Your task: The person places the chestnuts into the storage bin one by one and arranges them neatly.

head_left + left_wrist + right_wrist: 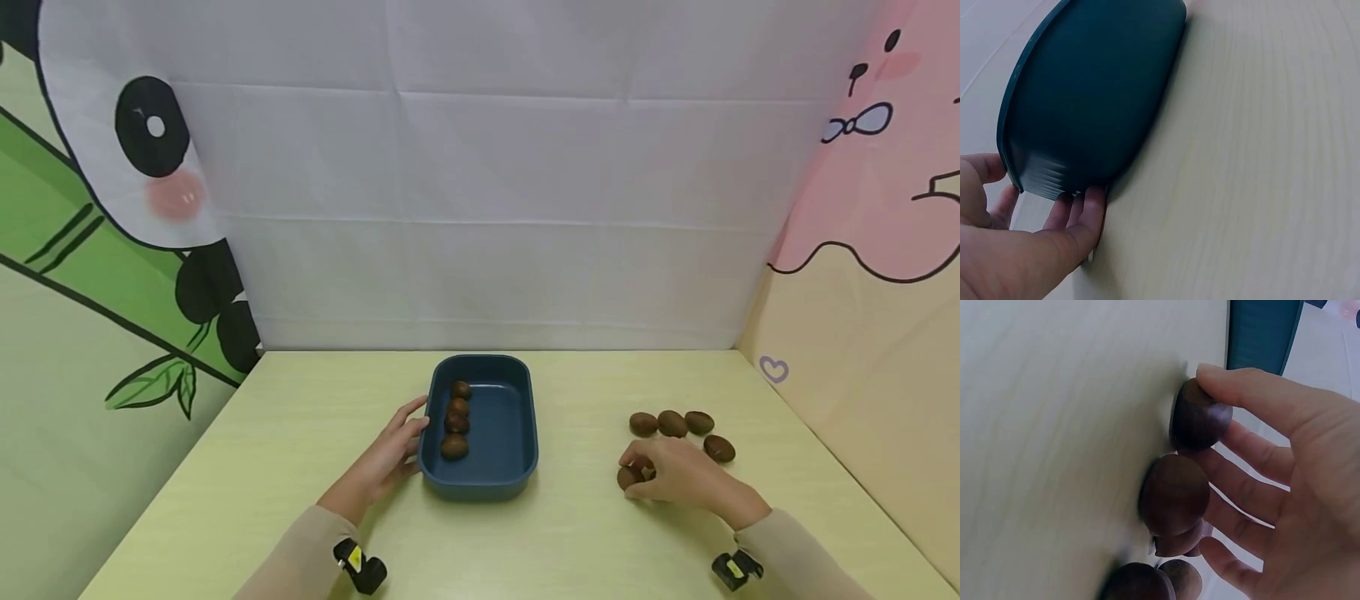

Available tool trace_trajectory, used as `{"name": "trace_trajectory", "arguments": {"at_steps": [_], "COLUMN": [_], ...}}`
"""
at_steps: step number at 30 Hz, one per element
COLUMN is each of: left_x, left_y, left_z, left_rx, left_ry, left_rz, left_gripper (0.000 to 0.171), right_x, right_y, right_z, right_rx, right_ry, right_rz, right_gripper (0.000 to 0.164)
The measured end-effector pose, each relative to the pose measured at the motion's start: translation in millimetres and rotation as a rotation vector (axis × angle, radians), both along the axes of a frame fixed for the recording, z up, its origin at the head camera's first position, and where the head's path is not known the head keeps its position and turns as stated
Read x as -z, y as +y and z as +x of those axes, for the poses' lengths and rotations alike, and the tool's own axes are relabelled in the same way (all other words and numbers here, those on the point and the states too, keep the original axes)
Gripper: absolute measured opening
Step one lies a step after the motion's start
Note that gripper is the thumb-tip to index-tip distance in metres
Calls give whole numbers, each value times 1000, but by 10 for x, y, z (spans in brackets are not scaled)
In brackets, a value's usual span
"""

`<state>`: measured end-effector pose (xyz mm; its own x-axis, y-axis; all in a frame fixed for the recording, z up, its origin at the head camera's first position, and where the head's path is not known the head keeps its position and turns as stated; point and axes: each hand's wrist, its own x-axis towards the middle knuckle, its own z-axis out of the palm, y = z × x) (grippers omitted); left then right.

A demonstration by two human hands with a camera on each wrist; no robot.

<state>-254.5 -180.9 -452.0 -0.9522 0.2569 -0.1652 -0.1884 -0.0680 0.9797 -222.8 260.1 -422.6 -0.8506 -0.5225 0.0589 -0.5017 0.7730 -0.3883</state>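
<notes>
A dark blue rectangular box (498, 433) stands on the table, with several brown chestnuts (454, 447) in a row along its left inner side. My left hand (390, 456) rests its fingers against the box's outer left wall; in the left wrist view the fingertips (1094, 200) touch that wall and its rim. Over on the right, my right hand (678, 475) pinches a chestnut (1200, 419) between thumb and fingers, low over the table. Beside it a second chestnut (1175, 494) lies under the fingers, mostly hidden by the hand in the head view.
Several loose chestnuts (672, 423) lie just beyond my right hand, one chestnut (719, 449) nearer the right side. The pale yellow table (570, 400) meets a white cloth backdrop (510, 208) behind, with printed side panels left and right.
</notes>
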Motion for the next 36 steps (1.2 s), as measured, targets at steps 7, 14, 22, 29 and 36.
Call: {"name": "trace_trajectory", "arguments": {"at_steps": [7,14,22,29,36], "left_x": [14,16,4,2,2], "left_y": [8,10,9,18,23], "left_z": [-14,-9,-5,4,-2], "left_rx": [-1,-4,3,-16,-20], "left_ry": [-1,-1,4,3,-1], "left_rz": [1,-2,-8,-13,-7], "left_gripper": [59,58,57,57,56], "right_x": [-35,-177,-393,-463,-450], "right_y": [-29,-129,-437,-818,-1195], "right_z": [-33,-83,-187,-274,-340], "right_rx": [1,4,-108,-191,-275], "right_ry": [12,3,-21,2,9], "right_rz": [5,-22,-85,-134,-170], "right_gripper": [32,31,29,31,33]}}
